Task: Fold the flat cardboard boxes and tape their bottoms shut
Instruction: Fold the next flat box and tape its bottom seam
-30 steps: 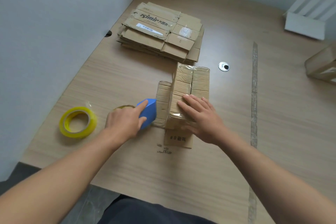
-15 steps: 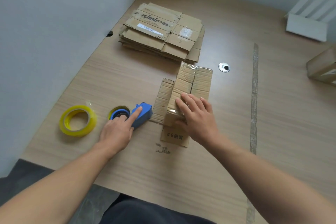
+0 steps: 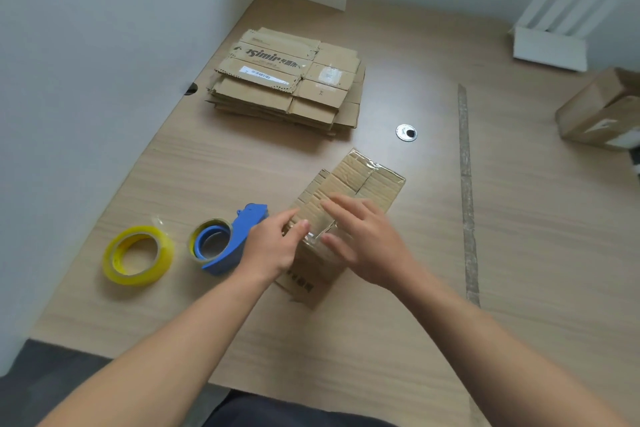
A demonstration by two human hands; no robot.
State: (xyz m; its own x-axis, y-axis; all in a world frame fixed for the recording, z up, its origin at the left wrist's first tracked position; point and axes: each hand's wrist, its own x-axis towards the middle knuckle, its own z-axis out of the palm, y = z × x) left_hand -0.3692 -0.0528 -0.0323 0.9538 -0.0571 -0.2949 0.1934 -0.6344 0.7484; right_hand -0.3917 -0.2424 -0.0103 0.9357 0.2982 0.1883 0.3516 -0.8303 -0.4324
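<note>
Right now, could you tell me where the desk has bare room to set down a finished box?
The widest bare patch lies right of the grey strip, reaching toward the brown carton. Another lies between the flat stack and the yellow tape roll, along the wall. It is crowded near left: roll, blue dispenser and the folded box sit close.

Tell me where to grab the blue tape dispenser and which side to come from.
Grip the blue tape dispenser around its round roll end, coming from above on the side nearest the yellow tape roll. It seems to lie on its side with the ring facing up, and that side is free. Its narrow nose points toward the box, where the left hand crowds it.
</note>
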